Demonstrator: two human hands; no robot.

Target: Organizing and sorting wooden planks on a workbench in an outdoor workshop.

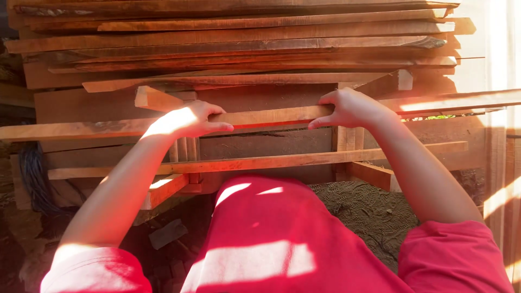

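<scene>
Red shirt (271, 239) near; both hands grip plank (271, 115).

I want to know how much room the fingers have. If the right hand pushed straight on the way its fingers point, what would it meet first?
The right hand grips the long plank, fingers pointing forward and left. Straight on, it would probably first meet the wooden frame under the stacked boards, though depth is unclear.
</scene>
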